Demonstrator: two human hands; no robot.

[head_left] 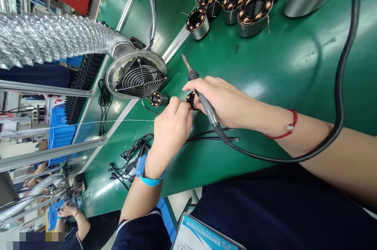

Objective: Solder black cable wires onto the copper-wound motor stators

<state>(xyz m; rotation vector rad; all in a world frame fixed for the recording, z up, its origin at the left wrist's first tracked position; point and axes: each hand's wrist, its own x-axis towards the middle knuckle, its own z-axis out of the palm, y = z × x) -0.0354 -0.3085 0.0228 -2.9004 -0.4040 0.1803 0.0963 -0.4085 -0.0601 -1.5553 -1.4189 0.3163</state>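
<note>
In my right hand (218, 99) lies a soldering iron (206, 106), gripped along its grey handle, its bare metal tip pointing to the upper left. My left hand (173, 124) is closed, with a thin silvery solder wire (129, 119) running into it from the left. Between the two hands sits a small motor stator (191, 99) with copper windings, partly covered by my fingers. The fingertips of both hands are close to it, and what they touch exactly is hidden. Black cord ends (226, 138) stick out below my hands.
A round fume extractor fan (143, 81) on a silver flexible duct (59, 40) stands at left, with another stator (157, 99) by it. Several larger stators (255, 12) stand at the back. Coiled black cords (137, 150) lie on the green table (282, 85). The iron's black cable (341, 85) loops right.
</note>
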